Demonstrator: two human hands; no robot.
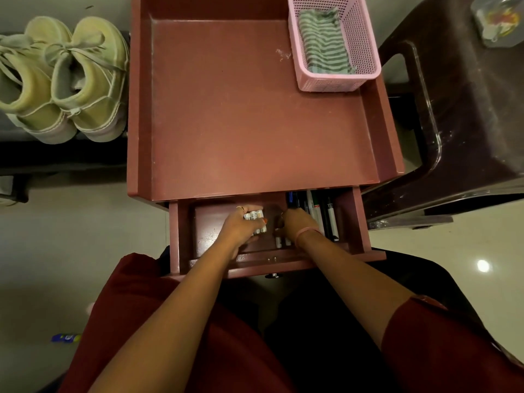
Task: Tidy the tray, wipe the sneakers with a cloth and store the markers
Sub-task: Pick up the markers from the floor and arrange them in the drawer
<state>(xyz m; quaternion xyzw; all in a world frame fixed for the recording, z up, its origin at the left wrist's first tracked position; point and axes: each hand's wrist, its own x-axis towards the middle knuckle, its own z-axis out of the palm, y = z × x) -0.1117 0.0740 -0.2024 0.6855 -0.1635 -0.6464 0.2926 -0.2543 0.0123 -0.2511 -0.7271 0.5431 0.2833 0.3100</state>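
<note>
Both arms reach into the open reddish-brown wooden drawer point(360, 222): the left hand point(241, 225) grips a bundle of white-barrelled markers point(255, 218), while the right hand point(295, 224), fingers curled, rests on markers lying flat. Storing markers is apparently under way; next, lay the bundle beside the row. Beyond, the red tray-top bench point(241, 109) carries a pink mesh basket point(365, 52) holding a striped cloth point(323, 43); pale green sneakers point(65, 80) sit left.

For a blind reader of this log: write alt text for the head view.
Both hands reach into an open drawer under a reddish tray: the left hand grips a bundle of markers, the right hand rests on markers lying there. A pink basket holding a striped cloth stands in the tray's far right corner; pale sneakers sit left.
</note>
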